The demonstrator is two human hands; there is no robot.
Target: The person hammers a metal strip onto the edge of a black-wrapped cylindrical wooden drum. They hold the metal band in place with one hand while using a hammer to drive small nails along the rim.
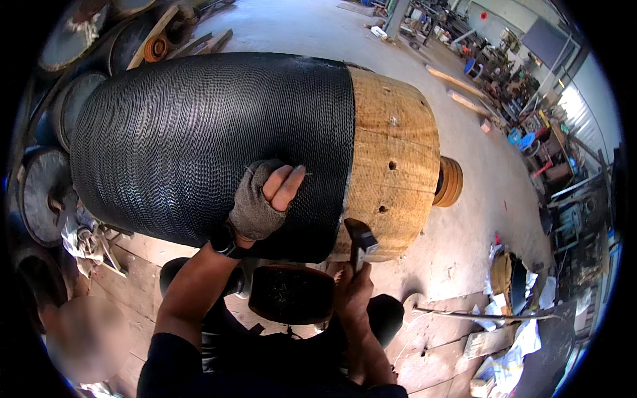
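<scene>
- Concrete floor (pixel 298 26) seen across the whole workshop, pale grey, dusty.
- Wooden planks (pixel 458 83) laid on it at 2 o'clock.
- Crumpled paper and rags (pixel 511 358) scattered at 4 o'clock, beside a thin metal rod (pixel 484 315).
- Round disc-shaped wheels (pixel 40 192) stacked at 9 to 11 o'clock.
- Machines and clutter (pixel 524 86) stood along the far edge at 1 to 3 o'clock.
</scene>
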